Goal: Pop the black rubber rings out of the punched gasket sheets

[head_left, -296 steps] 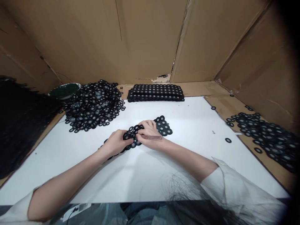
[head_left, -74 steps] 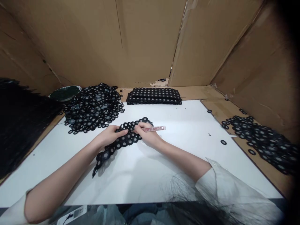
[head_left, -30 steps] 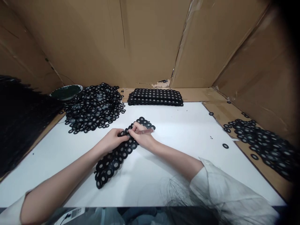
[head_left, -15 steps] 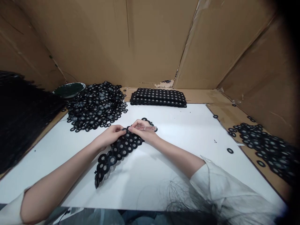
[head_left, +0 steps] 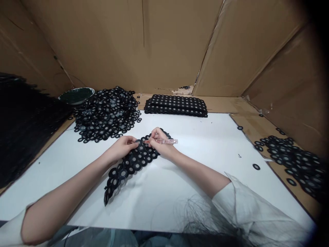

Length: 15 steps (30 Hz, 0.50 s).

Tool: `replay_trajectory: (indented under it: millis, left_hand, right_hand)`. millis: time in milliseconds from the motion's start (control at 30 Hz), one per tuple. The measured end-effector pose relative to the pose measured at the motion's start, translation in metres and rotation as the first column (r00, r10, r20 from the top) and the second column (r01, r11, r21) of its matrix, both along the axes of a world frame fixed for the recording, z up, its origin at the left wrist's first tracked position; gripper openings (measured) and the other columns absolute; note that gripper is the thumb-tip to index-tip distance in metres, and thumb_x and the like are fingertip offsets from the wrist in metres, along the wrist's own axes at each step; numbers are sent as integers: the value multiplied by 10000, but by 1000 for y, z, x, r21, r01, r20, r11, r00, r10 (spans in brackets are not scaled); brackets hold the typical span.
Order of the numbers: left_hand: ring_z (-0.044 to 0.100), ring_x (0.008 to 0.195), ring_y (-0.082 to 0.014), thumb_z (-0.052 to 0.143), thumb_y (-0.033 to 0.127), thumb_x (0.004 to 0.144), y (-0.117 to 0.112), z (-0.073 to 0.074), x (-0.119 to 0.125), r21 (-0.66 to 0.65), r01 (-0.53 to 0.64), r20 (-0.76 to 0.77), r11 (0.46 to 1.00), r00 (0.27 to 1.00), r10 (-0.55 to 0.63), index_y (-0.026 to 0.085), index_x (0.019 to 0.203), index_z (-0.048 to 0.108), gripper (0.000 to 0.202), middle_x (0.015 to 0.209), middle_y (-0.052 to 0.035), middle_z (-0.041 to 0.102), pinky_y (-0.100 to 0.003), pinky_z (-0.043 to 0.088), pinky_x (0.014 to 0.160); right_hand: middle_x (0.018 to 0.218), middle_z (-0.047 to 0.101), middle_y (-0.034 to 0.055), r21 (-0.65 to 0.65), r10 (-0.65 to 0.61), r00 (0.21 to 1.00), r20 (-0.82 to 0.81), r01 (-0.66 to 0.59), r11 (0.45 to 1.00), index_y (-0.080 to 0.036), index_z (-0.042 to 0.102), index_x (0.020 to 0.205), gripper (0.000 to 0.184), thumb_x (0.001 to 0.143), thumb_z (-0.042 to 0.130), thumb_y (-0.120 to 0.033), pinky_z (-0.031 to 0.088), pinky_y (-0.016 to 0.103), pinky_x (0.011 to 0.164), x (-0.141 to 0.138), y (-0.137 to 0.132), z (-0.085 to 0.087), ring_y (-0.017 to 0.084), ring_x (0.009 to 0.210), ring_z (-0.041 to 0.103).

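Observation:
A strip of joined black rings with pale centres (head_left: 137,159) lies slantwise over the white tabletop, its near end curling toward the lower left. My left hand (head_left: 124,146) pinches the strip's upper-left edge between thumb and fingers. Close by on the right, my right hand (head_left: 159,144) is closed around a slim pen-like tool with a clear, red-lettered handle (head_left: 168,141). The tool's tip points left at the rings near my left fingertips; its exact kind is not clear. Part of the strip's far end is hidden behind my right hand.
A large heap of loose black rings (head_left: 108,115) sits back left beside a bowl of dark green stuff (head_left: 77,96). Folded ring sheets (head_left: 176,105) lie at the back. More rings (head_left: 295,159) are heaped right, on cardboard. A dark pile (head_left: 25,127) stands far left. Cardboard walls enclose the table.
My right hand has drawn slightly right with the tool, whose tip now shows beyond the fingers. My left hand keeps its pinch on the strip. The whole view has shifted a little.

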<state>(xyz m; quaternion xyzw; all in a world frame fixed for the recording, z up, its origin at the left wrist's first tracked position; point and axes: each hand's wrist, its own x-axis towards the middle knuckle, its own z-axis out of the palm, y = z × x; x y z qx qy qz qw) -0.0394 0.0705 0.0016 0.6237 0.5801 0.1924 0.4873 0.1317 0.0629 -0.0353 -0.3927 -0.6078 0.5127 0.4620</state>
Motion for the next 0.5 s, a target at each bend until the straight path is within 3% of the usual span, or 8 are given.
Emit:
replay_trajectory:
  millis: [267,333,500]
  left_hand:
    - [501,660,-157,517,426,667,-16,13,7,125,59,-40,990,998,-55,160,714,557,273,675,-3,572,-257,361,628]
    - [509,688,-165,516,414,674,-17,15,7,106,87,-26,991,996,-84,163,747,564,265,700,-8,580,-260,369,642]
    - [533,716,-170,548,313,654,-15,14,6,56,91,20,994,996,-93,162,791,571,205,738,-13,594,-266,388,655]
  right_hand:
    - [658,425,-54,191,31,972,231,-77,978,-220,357,782,50,769,401,-240,313,221,536,-4,-7,4,89,551,427]
    - [627,410,-60,214,31,970,240,-85,973,-220,363,784,52,776,403,-252,294,217,514,-6,-7,4,82,511,387]
    - [562,466,-50,-17,28,999,26,-27,999,-210,401,779,214,819,342,-412,289,201,445,1,7,-1,76,441,385]
